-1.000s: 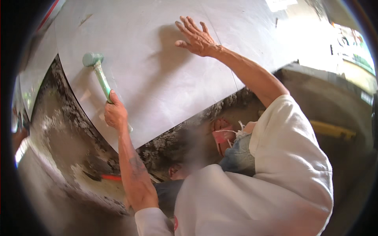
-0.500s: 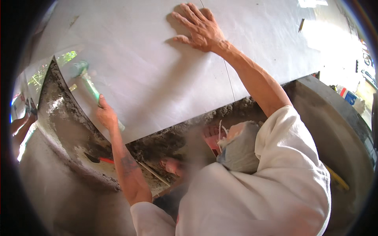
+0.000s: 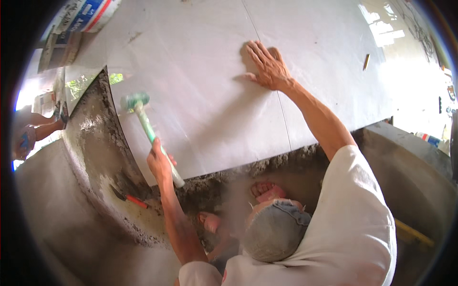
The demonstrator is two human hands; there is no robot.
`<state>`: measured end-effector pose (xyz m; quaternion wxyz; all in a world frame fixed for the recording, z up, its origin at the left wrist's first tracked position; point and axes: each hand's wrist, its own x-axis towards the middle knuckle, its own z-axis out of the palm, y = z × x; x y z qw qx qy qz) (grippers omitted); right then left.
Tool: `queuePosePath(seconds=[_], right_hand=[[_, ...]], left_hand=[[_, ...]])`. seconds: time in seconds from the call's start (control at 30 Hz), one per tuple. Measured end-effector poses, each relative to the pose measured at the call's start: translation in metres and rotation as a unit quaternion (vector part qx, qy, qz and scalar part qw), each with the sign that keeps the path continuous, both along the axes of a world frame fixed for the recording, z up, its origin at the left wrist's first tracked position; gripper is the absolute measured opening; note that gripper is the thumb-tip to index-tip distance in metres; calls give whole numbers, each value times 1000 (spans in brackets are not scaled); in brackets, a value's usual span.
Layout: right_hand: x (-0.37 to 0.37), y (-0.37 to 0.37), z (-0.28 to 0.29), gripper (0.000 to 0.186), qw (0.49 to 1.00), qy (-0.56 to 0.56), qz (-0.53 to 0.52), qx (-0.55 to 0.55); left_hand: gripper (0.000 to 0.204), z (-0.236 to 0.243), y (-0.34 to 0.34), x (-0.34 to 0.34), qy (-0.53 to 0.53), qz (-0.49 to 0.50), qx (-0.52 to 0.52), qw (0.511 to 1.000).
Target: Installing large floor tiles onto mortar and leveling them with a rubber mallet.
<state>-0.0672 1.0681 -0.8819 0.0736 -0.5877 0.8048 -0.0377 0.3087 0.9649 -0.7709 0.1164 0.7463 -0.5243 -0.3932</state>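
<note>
My left hand (image 3: 161, 161) is wrapped around the green and white handle of a rubber mallet (image 3: 145, 121). The mallet's greenish head is over the left part of a large pale floor tile (image 3: 200, 157), near its left edge; whether it touches is unclear. Farther right, my right hand (image 3: 269, 69) lies palm down on the tile surface with its fingers spread, beside the thin joint line between two tiles. Nothing is held in it.
Wet grey mortar (image 3: 95, 124) borders the tiles on the left and near side. A red-handled trowel-like tool (image 3: 136, 201) lies on it. My feet in pink sandals (image 3: 269, 191) stand close by. A printed bag (image 3: 88, 16) is far left; another person's legs (image 3: 40, 125) show at left.
The view has shifted, so the tile and both hands appear lower and farther right. The mallet in my left hand is tilted differently. My right hand stays spread on the tile.
</note>
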Motion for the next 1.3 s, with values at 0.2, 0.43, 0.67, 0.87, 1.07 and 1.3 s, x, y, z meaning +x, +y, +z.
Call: queuePosePath(seconds=[0.2,0.43,0.67,0.87,1.07,1.3], right_hand=[[-10,12,17,88,999,-35,1,7],[-10,10,16,91,1000,8,9,15],[-11,8,28,95,996,-35,-15,79],[-9,8,29,95,997,-48,-18,63],[-18,6,39,98,993,-87,-8,79],[-66,-27,63,116,980,-96,66,160]], left_hand=[[60,55,11,-3,42,108,-176,978],[67,21,-27,-22,115,127,-351,921],[65,-50,-53,-33,-77,22,-93,992],[70,-55,-25,-35,-141,-66,-83,984],[72,-65,-41,-28,-89,-44,-2,995],[73,-85,-36,-15,-95,-78,-64,990]])
